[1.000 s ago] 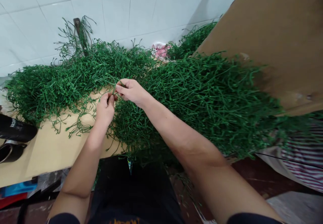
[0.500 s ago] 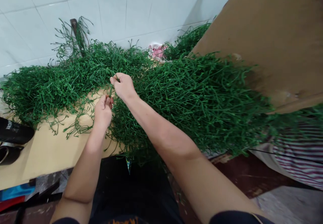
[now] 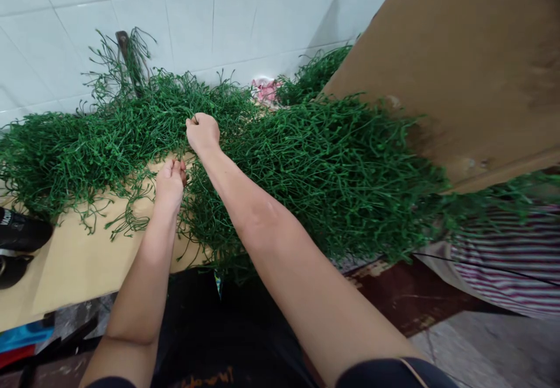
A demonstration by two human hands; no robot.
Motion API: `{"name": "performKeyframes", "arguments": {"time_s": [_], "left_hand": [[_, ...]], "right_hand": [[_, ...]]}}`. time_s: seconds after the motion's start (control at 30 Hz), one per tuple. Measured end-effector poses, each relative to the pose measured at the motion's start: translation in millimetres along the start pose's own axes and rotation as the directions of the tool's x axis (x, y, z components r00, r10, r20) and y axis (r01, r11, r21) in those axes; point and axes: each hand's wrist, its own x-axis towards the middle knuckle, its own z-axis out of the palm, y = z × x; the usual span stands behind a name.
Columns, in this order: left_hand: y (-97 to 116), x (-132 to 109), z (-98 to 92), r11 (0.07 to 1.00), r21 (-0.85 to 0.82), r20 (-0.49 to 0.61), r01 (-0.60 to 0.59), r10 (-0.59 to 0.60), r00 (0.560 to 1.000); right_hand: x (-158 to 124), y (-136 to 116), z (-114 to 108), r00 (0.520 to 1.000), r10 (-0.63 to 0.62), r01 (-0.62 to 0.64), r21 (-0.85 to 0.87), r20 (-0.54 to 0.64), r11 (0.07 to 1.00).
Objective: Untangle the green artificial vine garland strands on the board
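Note:
Thin green stems with small knobbed tips lie in a large heap [image 3: 324, 166] under my right forearm and in a long pile [image 3: 87, 143] along the wall. My right hand [image 3: 203, 133] is closed at the near edge of the long pile, with a dark bit of stem showing at its curled fingers. Lower and to the left, my left hand [image 3: 170, 179] is pinched above the cardboard sheet [image 3: 79, 254]. Whatever lies between its fingertips is too small to make out. A few loose stems [image 3: 131, 216] are scattered on the cardboard beside my left wrist.
A big cardboard panel [image 3: 464, 73] leans in from the right. Behind the piles rises a white tiled wall [image 3: 188, 20]. A black bottle [image 3: 21, 230] lies at the left edge. Pink-and-white material [image 3: 265, 90] sits by the wall, and striped fabric [image 3: 507, 259] is at right.
My hands have moved apart; the green stem seen between them is no longer visible there. My right hand has shifted up toward the long pile. The whole view has slid slightly left.

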Motion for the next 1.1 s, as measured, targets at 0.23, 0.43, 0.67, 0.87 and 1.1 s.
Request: {"name": "performKeyframes", "arguments": {"time_s": [0.23, 0.43, 0.67, 0.87, 1.1], "left_hand": [[2.5, -1.4, -3.3, 0.996, -0.072, 0.024, 0.043, -0.041, 0.999], [7.9, -6.9, -25.5, 0.985, -0.175, 0.102, -0.009, 0.028, 0.994], [11.7, -11.5, -33.4, 0.982, -0.186, 0.123, -0.010, 0.034, 0.992], [13.9, -14.8, -38.3, 0.984, -0.166, 0.065, -0.062, 0.074, 0.995], [11.1, -17.1, -51.5, 0.985, -0.119, 0.016, -0.124, 0.127, 0.992]], "right_hand": [[5.0, -0.4, -2.2, 0.998, -0.035, 0.040, 0.091, -0.053, 0.995], [-19.6, -13.5, -29.5, 0.926, -0.121, -0.122, 0.585, 0.359, 0.802], [-35.5, -4.6, -48.0, 0.873, -0.158, -0.262, 0.717, 0.462, 0.646], [-40.3, 0.5, -50.7, 0.835, -0.219, -0.309, 0.759, 0.505, 0.573], [-41.8, 2.5, -56.2, 0.869, -0.113, -0.346, 0.756, 0.481, 0.556]]}}
